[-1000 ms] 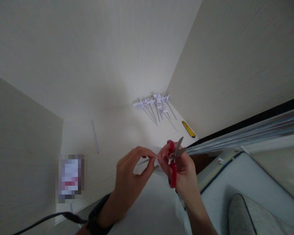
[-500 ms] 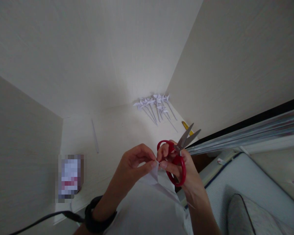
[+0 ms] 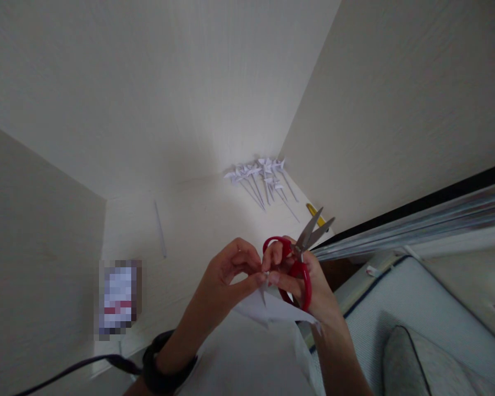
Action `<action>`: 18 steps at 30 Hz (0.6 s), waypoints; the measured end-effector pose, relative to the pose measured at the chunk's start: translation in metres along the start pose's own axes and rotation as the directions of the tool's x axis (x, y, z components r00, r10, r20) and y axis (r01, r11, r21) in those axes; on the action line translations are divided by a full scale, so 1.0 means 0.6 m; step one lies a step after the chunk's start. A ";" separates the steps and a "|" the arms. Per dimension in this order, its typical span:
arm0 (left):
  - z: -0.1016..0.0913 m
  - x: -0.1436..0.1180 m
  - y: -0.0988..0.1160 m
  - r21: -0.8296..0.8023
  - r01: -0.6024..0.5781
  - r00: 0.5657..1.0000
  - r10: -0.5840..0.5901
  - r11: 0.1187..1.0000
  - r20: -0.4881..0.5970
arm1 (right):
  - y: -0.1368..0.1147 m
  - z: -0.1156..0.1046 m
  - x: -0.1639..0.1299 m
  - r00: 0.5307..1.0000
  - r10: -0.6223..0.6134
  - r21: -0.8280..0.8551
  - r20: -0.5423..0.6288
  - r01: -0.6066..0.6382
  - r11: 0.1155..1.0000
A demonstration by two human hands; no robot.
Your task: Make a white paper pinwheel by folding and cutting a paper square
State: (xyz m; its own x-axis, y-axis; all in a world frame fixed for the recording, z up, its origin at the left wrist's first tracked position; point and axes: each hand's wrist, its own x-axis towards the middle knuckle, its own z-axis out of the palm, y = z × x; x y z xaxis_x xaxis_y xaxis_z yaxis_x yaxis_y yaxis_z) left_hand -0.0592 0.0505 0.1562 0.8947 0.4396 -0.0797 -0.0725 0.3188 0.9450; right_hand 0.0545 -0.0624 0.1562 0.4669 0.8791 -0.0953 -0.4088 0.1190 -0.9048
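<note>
The pale tabletop (image 3: 198, 220) runs back into a corner between plain walls, with its left front hidden behind a blurred patch. A white paper sheet (image 3: 272, 308) hangs below both hands, its lower edge lost against the pale surface beneath. The left hand (image 3: 226, 275) pinches the paper's top edge between thumb and fingertips. The right hand (image 3: 303, 275) pinches the same edge while gripping the red-handled scissors (image 3: 299, 256); how its fingers sit in the loops is hard to make out. The blades stand slightly apart, and the long axis points up and right, away from the person. Compared with half a second ago, the hands are closer together and the paper hangs flatter. Folded paper pinwheels (image 3: 262, 179) lie in the far corner, with a yellow cutter (image 3: 315, 215) partly hidden behind the blades.
</note>
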 end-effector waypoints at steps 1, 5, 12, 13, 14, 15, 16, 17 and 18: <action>0.001 0.000 0.001 0.009 -0.005 1.000 0.005 1.000 0.003 | 0.000 0.001 0.000 1.000 0.005 0.008 -0.002 -0.005 1.000; 0.004 -0.002 0.005 0.043 -0.019 1.000 0.019 0.999 0.002 | -0.002 0.008 0.001 1.000 0.011 0.036 -0.003 -0.011 0.999; 0.006 -0.003 0.009 0.101 -0.049 0.999 0.051 0.994 -0.012 | 0.000 0.008 0.003 1.000 -0.023 0.027 -0.021 0.023 0.999; 0.006 -0.003 0.009 0.109 -0.049 0.999 0.051 0.993 -0.013 | 0.001 0.008 0.003 0.999 -0.033 0.030 -0.022 0.033 0.999; 0.006 -0.004 0.009 0.115 -0.050 0.999 0.052 0.992 -0.012 | 0.002 0.007 0.004 0.999 -0.039 0.037 -0.022 0.040 0.999; 0.005 -0.003 0.009 0.116 -0.052 0.999 0.054 0.992 -0.011 | 0.002 0.006 0.004 0.999 -0.043 0.043 -0.019 0.044 0.998; 0.004 -0.003 0.009 0.115 -0.053 0.998 0.055 0.992 -0.009 | 0.003 0.005 0.004 0.999 -0.045 0.052 -0.014 0.046 0.998; 0.003 -0.002 0.009 0.111 -0.055 0.998 0.056 0.992 -0.006 | 0.003 0.004 0.004 0.999 -0.045 0.061 -0.006 0.046 0.997; 0.002 -0.001 0.009 0.105 -0.056 0.998 0.056 0.993 -0.002 | 0.004 0.002 0.004 0.999 -0.044 0.072 0.004 0.043 0.996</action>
